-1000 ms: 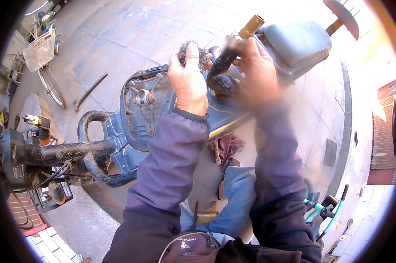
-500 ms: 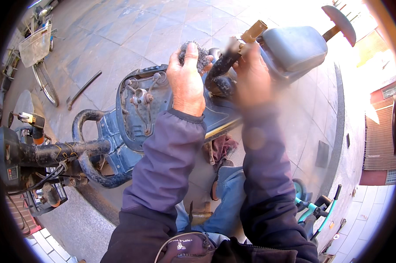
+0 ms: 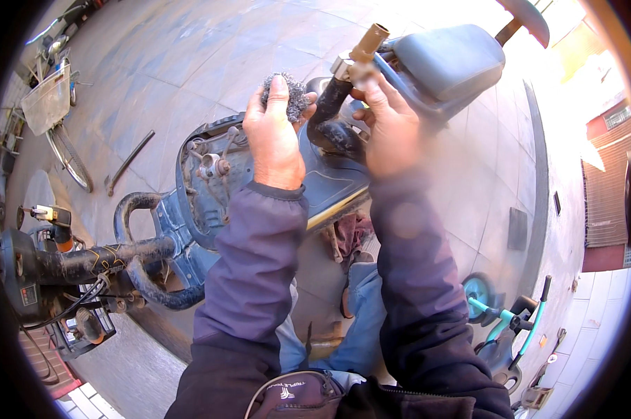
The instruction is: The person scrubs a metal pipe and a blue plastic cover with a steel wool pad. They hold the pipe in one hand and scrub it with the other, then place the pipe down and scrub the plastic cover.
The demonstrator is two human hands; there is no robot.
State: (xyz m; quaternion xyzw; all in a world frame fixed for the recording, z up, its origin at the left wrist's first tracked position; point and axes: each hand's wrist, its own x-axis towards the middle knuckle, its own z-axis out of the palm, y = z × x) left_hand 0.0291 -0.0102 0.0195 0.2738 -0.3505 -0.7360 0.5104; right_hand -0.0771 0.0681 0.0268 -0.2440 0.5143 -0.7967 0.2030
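My left hand grips a grey wad of steel wool above the dark blue scooter body. Close by, my right hand has its thumb and fingers pinched together beside a metal clamp; what the fingertips hold is blurred and hidden. The clamp sits at the top of a bent black tube, with a short brass-coloured pipe standing tilted above it. Under my left wrist is an open recess in the scooter body, with a round metal fitting and wires inside.
A grey padded seat lies beyond my right hand. The scooter's black steering column extends left. On the tiled floor lie a black bar and a dark red rag. A bicycle stands far left, a turquoise child's bike lower right.
The whole view has shifted, so most things sit a little further left. The brass-coloured pipe has become more upright. My left hand still grips the steel wool; my right hand remains at the clamp.
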